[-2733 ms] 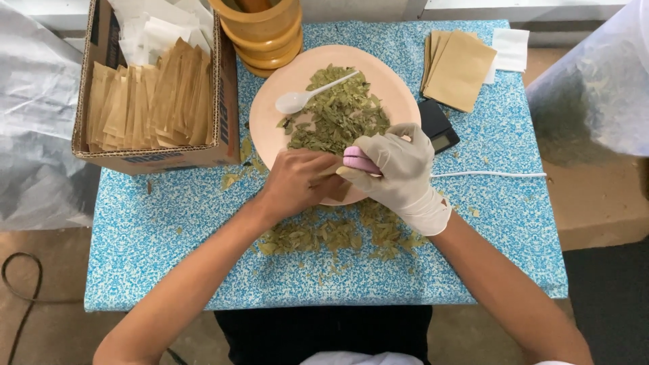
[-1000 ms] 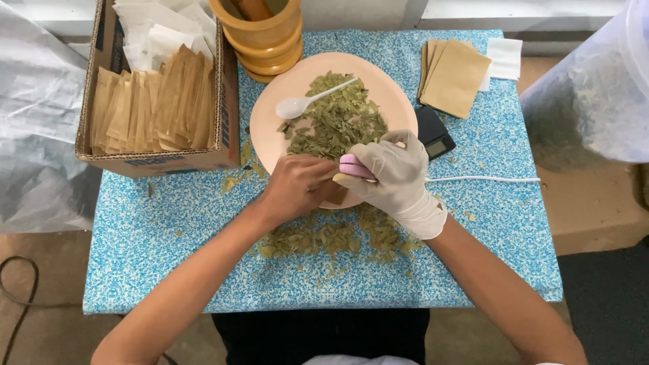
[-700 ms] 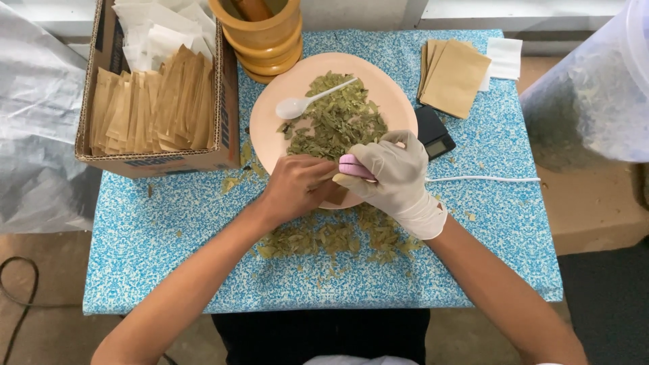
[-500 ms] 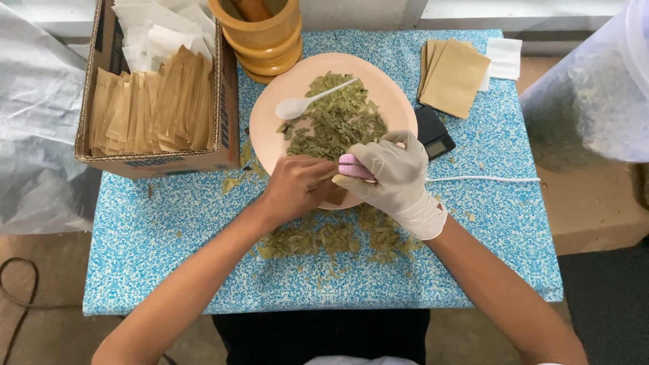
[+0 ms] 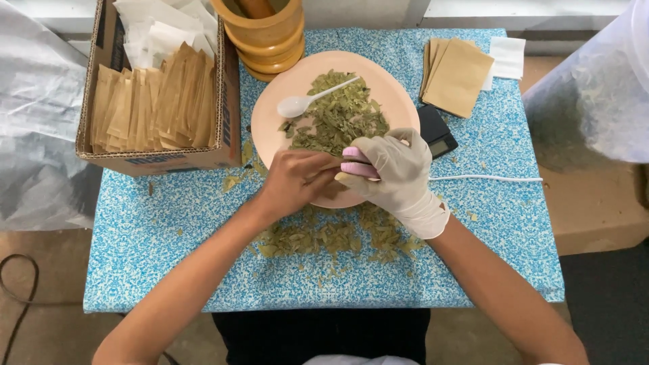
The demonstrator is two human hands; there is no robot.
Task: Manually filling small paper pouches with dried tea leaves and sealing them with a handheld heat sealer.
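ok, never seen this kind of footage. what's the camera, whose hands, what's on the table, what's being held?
There is one view, from a camera on the person's head, looking down at their own hands. The left hand is bare; the right hand, in a white glove, grips a small pink tool. Both meet at the near edge of a peach plate of dried green leaves with a white spoon. On the blue table are loose leaves, a cardboard box of brown packets, a wooden mortar and a small black scale.
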